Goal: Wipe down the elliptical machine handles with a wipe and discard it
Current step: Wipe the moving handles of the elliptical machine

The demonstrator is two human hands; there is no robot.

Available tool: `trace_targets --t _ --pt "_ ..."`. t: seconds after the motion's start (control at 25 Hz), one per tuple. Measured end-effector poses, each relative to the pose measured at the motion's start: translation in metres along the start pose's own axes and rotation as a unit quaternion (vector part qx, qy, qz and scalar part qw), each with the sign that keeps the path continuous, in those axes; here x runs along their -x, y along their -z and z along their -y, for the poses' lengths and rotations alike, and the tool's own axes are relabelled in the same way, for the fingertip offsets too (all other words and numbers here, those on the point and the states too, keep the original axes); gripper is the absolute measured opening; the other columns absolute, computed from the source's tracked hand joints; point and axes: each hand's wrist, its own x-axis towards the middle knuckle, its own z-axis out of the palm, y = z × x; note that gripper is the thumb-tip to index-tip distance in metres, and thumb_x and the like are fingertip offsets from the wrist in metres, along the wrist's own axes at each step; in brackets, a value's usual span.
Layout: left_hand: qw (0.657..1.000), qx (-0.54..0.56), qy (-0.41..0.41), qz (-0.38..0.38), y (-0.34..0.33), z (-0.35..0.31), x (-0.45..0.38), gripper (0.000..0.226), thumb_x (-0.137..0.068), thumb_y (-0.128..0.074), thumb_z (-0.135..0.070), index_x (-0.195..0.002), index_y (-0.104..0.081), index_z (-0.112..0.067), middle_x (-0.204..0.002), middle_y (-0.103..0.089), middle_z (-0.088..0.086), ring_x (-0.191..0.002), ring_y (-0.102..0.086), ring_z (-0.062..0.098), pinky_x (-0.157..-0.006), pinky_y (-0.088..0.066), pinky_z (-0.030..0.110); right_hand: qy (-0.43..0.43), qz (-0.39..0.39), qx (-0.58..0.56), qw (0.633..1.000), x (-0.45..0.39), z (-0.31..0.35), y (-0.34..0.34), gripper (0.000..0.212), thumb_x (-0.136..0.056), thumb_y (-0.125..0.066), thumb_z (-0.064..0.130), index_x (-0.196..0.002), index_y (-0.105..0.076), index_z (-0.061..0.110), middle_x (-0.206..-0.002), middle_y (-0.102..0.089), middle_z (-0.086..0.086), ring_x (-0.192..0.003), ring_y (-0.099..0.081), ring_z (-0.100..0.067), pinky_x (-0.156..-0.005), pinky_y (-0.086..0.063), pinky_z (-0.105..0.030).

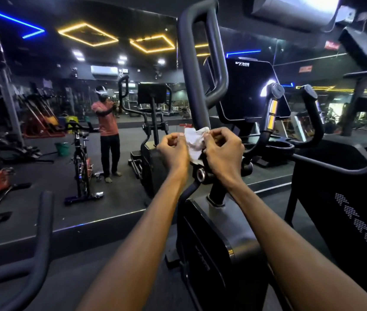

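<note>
A crumpled white wipe (194, 141) is held between both my hands in front of the lower shaft of the elliptical's tall looped black handle (195, 70). My left hand (173, 149) pinches the wipe's left edge. My right hand (222, 149) grips its right side, close against the handle shaft just above the pivot joint (200, 175). Whether the wipe touches the shaft I cannot tell. Two short fixed grips with yellow sensor plates (272, 111) rise to the right, beside the black console screen (250, 90).
A wall mirror ahead reflects a person in a red shirt, a spin bike (81, 162) and a green bucket (62, 148). The elliptical's black housing (211, 243) is below my arms. Another machine's curved bar (41, 243) is at the lower left, and a black machine (346, 198) on the right.
</note>
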Motion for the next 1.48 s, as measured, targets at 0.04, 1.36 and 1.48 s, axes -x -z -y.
trace_targets --t 0.04,1.36,1.48 --pt "1.000 -0.012 0.002 0.020 -0.008 0.001 0.000 0.016 -0.095 -0.060 -0.019 -0.103 -0.068 -0.009 -0.093 -0.069 0.005 -0.084 -0.066 0.020 -0.074 -0.058 0.032 -0.001 -0.016 0.011 1.000 -0.005 0.000 -0.003 0.012 -0.088 -0.069 0.018 -0.076 -0.065 0.021 -0.064 -0.065 0.012 -0.059 -0.061 0.005 -0.057 -0.044 -0.008" --pt "0.961 0.121 0.052 0.244 -0.040 0.112 0.010 0.030 -0.094 -0.036 -0.024 -0.087 -0.057 -0.003 -0.073 -0.054 0.006 -0.060 -0.051 0.000 -0.066 -0.044 0.018 -0.106 -0.101 -0.124 0.981 -0.042 -0.073 -0.032 0.030 -0.086 -0.051 0.034 -0.063 -0.063 0.021 -0.064 -0.058 0.006 -0.065 -0.052 -0.013 -0.060 -0.039 -0.027" --pt "0.958 0.045 0.009 0.285 -0.031 0.132 0.004 0.023 -0.088 -0.046 -0.005 -0.103 -0.054 0.011 -0.082 -0.059 0.010 -0.070 -0.054 0.006 -0.069 -0.046 0.020 -0.095 -0.064 -0.117 0.987 -0.034 -0.088 -0.039 0.032 -0.086 -0.049 0.025 -0.066 -0.061 0.003 -0.068 -0.053 -0.003 -0.067 -0.046 -0.013 -0.064 -0.035 -0.032"
